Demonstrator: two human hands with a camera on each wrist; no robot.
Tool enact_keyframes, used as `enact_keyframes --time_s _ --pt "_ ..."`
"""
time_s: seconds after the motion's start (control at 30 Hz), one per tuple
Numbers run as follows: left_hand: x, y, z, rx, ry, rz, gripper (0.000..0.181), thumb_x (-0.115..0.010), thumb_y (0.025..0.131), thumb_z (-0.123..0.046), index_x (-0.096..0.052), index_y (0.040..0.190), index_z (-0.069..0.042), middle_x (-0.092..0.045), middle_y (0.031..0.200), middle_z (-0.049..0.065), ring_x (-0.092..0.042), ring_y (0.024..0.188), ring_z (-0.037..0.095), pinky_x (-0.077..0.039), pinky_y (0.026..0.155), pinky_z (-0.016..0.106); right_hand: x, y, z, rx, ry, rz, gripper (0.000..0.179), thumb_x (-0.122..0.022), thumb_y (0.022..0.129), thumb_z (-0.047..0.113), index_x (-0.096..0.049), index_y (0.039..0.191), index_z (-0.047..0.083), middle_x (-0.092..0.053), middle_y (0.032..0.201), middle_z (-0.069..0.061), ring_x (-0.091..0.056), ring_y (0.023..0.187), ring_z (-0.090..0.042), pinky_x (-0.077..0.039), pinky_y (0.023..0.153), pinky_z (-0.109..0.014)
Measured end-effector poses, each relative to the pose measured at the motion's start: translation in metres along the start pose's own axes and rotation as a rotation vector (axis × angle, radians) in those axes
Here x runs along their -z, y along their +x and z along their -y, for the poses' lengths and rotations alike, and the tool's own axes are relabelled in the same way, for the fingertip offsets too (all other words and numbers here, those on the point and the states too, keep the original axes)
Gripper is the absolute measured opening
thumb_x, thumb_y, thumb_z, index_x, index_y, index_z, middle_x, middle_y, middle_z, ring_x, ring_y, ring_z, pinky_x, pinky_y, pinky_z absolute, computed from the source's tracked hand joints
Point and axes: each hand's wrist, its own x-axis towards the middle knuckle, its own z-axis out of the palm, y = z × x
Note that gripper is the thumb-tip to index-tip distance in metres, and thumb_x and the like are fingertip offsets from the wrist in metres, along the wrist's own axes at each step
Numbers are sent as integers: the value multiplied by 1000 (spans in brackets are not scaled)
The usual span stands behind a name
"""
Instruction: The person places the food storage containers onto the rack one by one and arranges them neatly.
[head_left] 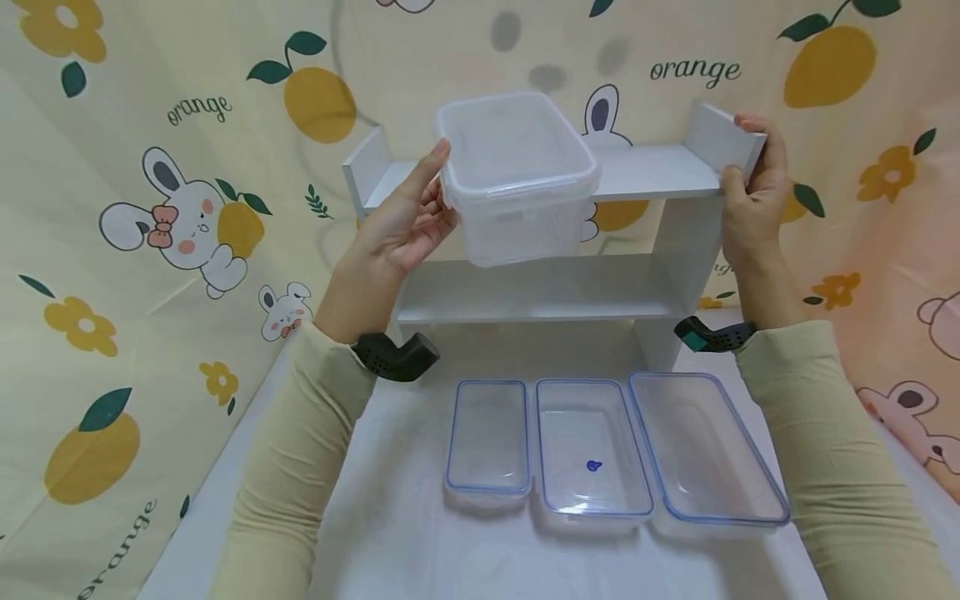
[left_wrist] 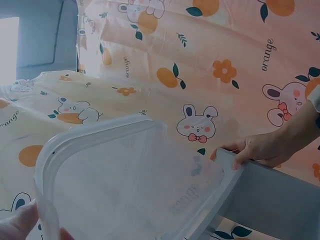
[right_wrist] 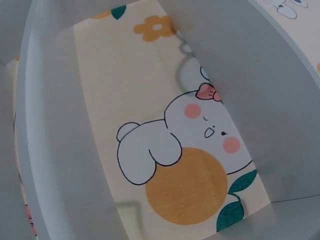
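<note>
My left hand [head_left: 408,212] grips the left side of a clear plastic food container [head_left: 517,150] with a frosted white lid, thumb up at the lid's edge. In the head view the container overlaps the top board of a white shelf unit [head_left: 652,171]. The left wrist view shows the thumb and a fingertip at the container's rim [left_wrist: 42,200]. My right hand [head_left: 757,187] pinches the shelf's raised right end panel [head_left: 723,137] between thumb and fingers. The right wrist view holds only the shelf boards [right_wrist: 65,125] and the cloth behind them; the hand is outside it.
Three clear containers with blue-rimmed lids stand in a row on the white table: a narrow one [head_left: 489,437], a middle one [head_left: 592,483] with a blue mark, and a larger one [head_left: 708,450]. A patterned cloth [head_left: 247,108] hangs behind the shelf.
</note>
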Motion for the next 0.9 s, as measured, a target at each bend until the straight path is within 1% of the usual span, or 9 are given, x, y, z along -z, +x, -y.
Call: enact_keyframes --time_s 0.17,0.33,0.47,0.57,0.83,0.9 --pt "-3 7 0 18 -41 -1 32 -64 90 -27 -51 108 -4 -52 90 2 -50 83 10 -48 64 12 0 -2 1 5 3 9 43 -38 87 -13 -53 118 12 -47 140 -2 -39 132 -19 -29 121 -26" --pt "-9 15 -1 34 -78 -31 31 -67 88 -25 -52 105 -4 -52 85 2 -49 78 9 -45 59 11 2 -1 2 1 -4 11 43 -37 87 -13 -52 119 12 -47 140 -2 -39 132 -20 -29 121 -26" --pt "-12 22 -2 38 -100 -45 32 -68 87 -24 -51 107 -5 -53 85 2 -49 76 9 -45 57 11 4 -1 2 2 -7 8 43 -38 87 -13 -52 119 12 -47 139 -2 -39 132 -20 -29 121 -26" --pt "-12 27 -2 39 -110 -49 35 -68 87 -23 -49 111 -6 -52 86 2 -49 77 10 -44 58 12 2 -2 3 9 1 14 43 -38 87 -14 -52 119 12 -47 139 -2 -39 131 -21 -29 121 -27" --pt "-15 37 -3 33 -142 -75 36 -70 86 -20 -48 110 -7 -51 90 3 -49 79 10 -44 60 13 -1 -4 6 15 3 25 43 -37 87 -13 -52 119 12 -47 140 -3 -39 131 -21 -30 120 -26" --pt "-15 39 -3 33 -150 -71 36 -70 86 -19 -47 111 -8 -51 90 4 -49 80 10 -45 60 13 -1 -4 5 14 -1 28 43 -37 88 -13 -52 119 12 -47 140 -3 -39 131 -21 -30 120 -27"
